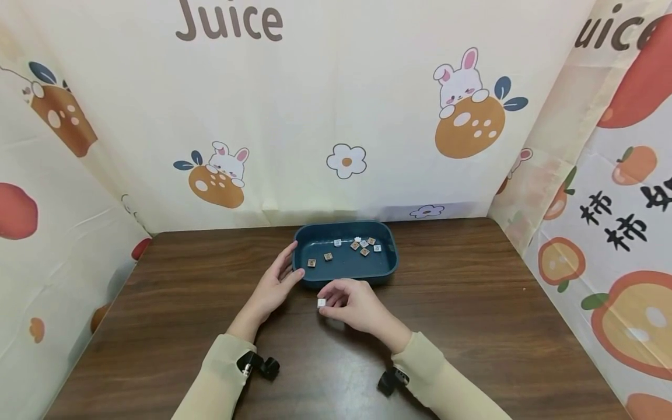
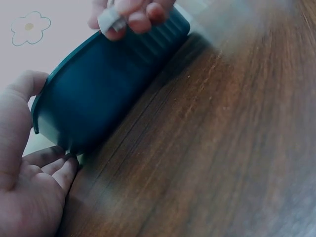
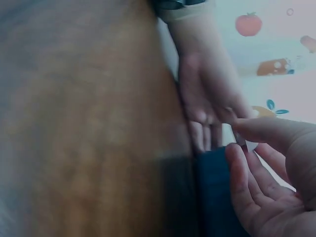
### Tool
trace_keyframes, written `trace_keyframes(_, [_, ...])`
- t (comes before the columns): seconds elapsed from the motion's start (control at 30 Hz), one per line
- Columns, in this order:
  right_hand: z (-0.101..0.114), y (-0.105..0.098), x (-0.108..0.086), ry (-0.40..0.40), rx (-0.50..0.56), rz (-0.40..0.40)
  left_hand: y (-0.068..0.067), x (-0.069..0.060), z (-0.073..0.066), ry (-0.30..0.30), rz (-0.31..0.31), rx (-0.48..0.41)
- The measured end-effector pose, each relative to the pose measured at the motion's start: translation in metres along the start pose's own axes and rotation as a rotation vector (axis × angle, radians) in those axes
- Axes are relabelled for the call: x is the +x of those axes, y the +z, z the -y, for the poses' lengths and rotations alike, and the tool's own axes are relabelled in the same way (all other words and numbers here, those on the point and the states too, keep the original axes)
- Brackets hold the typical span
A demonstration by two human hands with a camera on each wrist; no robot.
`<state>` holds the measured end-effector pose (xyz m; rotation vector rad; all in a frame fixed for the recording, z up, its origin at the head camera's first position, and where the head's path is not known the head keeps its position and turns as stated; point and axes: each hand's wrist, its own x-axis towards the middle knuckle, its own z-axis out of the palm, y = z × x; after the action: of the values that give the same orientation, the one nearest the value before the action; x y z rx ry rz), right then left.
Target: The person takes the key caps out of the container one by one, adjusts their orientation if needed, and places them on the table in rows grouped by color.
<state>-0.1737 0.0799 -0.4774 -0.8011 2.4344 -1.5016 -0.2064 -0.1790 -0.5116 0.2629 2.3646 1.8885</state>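
A dark blue tray [image 1: 346, 277] stands at the back of the table with several small square tiles in it, some white, some brown. My left hand [image 1: 273, 289] holds the tray's left end, its thumb at the near corner of the rim and its fingers along the outer wall. In front of the tray, my right hand [image 1: 357, 306] pinches a small white tile [image 1: 321, 303] between thumb and fingertips. The left wrist view shows that tile [image 2: 109, 19] raised beside the tray wall, blurred. Any mark on it is too small to read.
The brown wooden table [image 1: 472, 326] extends to both sides and toward me. A printed curtain [image 1: 294, 105] hangs right behind the tray, with more printed cloth at left and right. Each sleeve carries a black wrist camera [image 1: 257, 364].
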Motion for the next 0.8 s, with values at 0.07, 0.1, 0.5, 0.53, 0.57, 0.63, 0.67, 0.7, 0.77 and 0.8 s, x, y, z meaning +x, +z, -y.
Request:
trace_keyframes(0.07, [-0.002,0.005,-0.001,0.027,-0.001,-0.027,0.0,0.0,-0.001,0.003,0.004,-0.004])
trace_keyframes(0.1, [-0.003,0.007,-0.001,0.041,0.004,-0.039,0.0,0.0,-0.001,0.004,0.006,-0.005])
trace_keyframes(0.5, [-0.016,0.023,0.001,0.027,-0.018,-0.083,0.0,0.001,-0.004,0.003,0.009,-0.007])
trace_keyframes(0.53, [-0.017,0.025,0.001,0.025,-0.034,-0.092,0.0,0.001,-0.004,0.003,0.011,-0.008])
trace_keyframes(0.57, [-0.018,0.026,0.001,0.022,-0.049,-0.102,0.0,0.001,-0.004,0.003,0.012,-0.008])
trace_keyframes(0.63, [-0.02,0.029,0.001,0.011,-0.07,-0.121,0.0,0.001,-0.004,0.005,0.013,-0.01])
trace_keyframes(0.67, [-0.02,0.03,0.001,0.003,-0.079,-0.129,0.0,0.0,-0.004,0.006,0.013,-0.012])
trace_keyframes(0.7, [-0.021,0.031,0.001,-0.009,-0.091,-0.137,0.0,0.0,-0.003,0.006,0.012,-0.013])
trace_keyframes(0.77, [-0.022,0.033,0.002,-0.028,-0.117,-0.152,-0.001,-0.001,-0.003,0.006,0.009,-0.014])
trace_keyframes(0.8, [-0.023,0.034,0.002,-0.035,-0.131,-0.156,-0.001,-0.001,-0.003,0.006,0.006,-0.016])
